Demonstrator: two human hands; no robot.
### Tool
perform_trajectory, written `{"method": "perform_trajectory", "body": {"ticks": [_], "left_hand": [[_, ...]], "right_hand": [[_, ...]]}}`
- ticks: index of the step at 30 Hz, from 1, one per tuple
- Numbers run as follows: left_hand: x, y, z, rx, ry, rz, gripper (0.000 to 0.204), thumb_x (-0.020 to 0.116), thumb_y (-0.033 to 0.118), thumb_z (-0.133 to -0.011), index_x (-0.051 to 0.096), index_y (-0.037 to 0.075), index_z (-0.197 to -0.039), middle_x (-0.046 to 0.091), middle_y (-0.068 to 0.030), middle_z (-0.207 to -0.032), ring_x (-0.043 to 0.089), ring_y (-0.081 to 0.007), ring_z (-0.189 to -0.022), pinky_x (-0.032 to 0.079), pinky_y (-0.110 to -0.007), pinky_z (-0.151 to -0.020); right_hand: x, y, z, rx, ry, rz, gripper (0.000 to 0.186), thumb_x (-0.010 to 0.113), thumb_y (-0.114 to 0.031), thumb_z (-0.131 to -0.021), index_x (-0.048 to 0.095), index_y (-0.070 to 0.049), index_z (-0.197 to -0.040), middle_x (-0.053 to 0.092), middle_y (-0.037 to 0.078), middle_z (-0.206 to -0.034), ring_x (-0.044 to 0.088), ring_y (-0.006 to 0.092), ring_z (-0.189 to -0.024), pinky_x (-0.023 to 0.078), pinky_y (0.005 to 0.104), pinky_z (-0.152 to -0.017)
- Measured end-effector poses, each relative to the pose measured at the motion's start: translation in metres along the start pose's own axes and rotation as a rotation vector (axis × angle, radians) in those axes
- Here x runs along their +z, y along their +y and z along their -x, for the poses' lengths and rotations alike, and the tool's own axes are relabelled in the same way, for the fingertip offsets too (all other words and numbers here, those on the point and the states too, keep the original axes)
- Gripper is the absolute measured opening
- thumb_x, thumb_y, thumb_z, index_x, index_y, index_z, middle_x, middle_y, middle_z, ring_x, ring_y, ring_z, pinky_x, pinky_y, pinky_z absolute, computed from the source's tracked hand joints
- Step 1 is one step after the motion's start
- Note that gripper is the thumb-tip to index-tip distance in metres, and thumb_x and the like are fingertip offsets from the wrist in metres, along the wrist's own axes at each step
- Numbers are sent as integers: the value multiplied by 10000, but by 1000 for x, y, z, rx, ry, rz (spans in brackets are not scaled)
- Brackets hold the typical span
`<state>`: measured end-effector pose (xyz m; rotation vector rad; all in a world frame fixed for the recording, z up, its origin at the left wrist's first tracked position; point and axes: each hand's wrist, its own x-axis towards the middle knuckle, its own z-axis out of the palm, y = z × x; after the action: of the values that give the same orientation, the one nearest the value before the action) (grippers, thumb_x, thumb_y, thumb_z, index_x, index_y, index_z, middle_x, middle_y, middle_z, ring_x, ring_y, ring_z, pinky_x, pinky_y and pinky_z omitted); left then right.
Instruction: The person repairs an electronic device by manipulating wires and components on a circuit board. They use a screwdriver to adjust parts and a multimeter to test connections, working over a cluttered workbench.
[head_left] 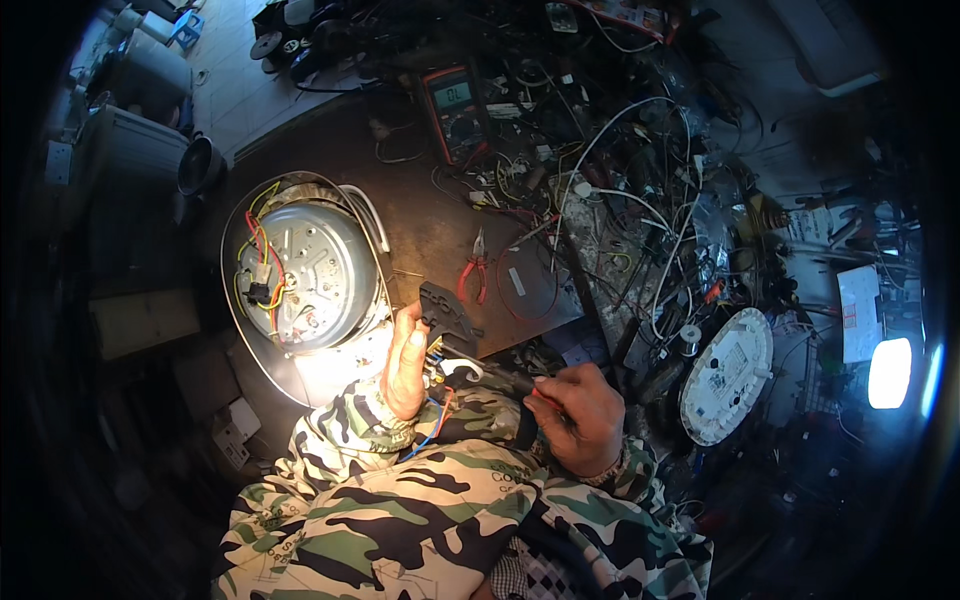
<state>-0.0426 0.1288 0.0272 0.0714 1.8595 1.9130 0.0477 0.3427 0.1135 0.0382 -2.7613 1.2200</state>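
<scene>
My left hand [405, 365] is closed around a black plastic part [447, 315] with several openings, held up over my lap. Orange and blue wires [442, 415] hang below it, and a small white curved piece [462, 368] shows at its lower edge. My right hand [580, 420] grips what looks like a screwdriver [515, 382], with a dark shaft and some red at the handle. Its shaft points left to the underside of the black part; whether the tip touches cannot be seen. Left of my hands lies a round metal appliance body [320, 275] with its wired underside up.
On the brown table [330, 130] lie red-handled pliers [474, 268] and a multimeter [456, 115] with its display lit. Tangled cables and scraps cover the right side. A white oval panel [728, 375] leans there near a bright lamp [889, 373].
</scene>
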Motion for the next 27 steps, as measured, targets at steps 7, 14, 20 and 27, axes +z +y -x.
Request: {"method": "perform_trajectory", "body": {"ticks": [7,14,20,27], "left_hand": [[10,-32,-4,-113,34,41,692,357,531,-989,438,-62,-1335,508,-116,-1112,470,-200,-1037,351,-321,-972],[53,-20,-32,-89,31,21,717,350,532,-985,441,-69,-1364,517,-129,-1234,470,-221,-1133,329,-349,-1037],[71,-40,-41,-211,88,205,596,487,493,-970,471,7,-1316,616,-141,-1146,637,-230,-965,527,-346,-843],[82,-30,-46,-241,105,313,585,524,455,-967,456,20,-1352,598,-148,-1172,649,-247,-954,545,-374,-838]], "right_hand": [[-13,-3,1,284,105,-360,335,814,-95,-784,664,21,-1061,628,159,-962,678,245,-774,549,358,-607],[-38,57,1,104,32,-176,330,784,-53,-785,663,-11,-1088,614,154,-1016,669,302,-814,546,361,-652],[-54,75,-12,290,76,-171,339,804,-55,-762,670,-42,-1073,620,143,-996,663,308,-766,549,342,-647],[-57,87,0,241,75,-359,345,818,-65,-742,659,-34,-1047,626,169,-1095,663,321,-920,550,359,-745]]}}
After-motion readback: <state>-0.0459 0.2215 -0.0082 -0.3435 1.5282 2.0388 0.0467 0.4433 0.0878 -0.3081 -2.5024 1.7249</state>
